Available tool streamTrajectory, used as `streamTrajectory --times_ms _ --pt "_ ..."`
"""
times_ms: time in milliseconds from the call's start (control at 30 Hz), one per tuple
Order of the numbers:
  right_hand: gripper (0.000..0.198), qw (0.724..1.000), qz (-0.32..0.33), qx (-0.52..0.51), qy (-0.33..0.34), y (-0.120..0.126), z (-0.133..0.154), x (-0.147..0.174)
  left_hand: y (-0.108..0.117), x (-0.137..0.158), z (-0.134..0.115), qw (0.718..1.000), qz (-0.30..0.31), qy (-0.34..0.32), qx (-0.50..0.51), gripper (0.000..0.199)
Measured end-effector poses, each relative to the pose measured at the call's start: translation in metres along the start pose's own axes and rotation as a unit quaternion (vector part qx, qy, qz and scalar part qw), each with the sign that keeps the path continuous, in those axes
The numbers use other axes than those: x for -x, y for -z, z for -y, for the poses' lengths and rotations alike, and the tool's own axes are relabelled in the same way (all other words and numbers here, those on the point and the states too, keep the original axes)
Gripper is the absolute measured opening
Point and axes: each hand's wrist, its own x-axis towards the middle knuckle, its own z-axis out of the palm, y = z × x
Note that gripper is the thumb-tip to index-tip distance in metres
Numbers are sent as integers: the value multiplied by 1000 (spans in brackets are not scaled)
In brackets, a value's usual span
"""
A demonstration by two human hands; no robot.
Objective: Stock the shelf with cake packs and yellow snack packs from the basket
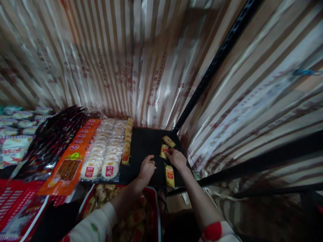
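Sleeves up close — right hand is pinched on the snack pack just left of it, long axis pointing away; left hand farther off, grip apart.

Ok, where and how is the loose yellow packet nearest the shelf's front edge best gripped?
Probably mid-length, pinching its long sides from above and the left: the yellow packet lies flat, label up, narrow side to side, with the right forearm close on its right.

Striped sheeting pretty much everywhere back there, black post in front of it. Left to right: white snack bags, a bunch of shiny dark packets, orange packs, pale round crackers.
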Motion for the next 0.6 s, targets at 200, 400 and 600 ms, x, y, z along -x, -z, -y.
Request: streamTrajectory --times_ms 200,400,600 --pt "20 993 5 -117 35 -9 16 -8 -24 -20 -17 998 46 -2 34 35" --pt "28 947 59 -313 43 -17 33 -22 -15 -42 -18 997 3 -65 41 32" --pt "18 913 51 -395 89 -14 74 -39 1 -69 -31 986 -105 -131 22 29"
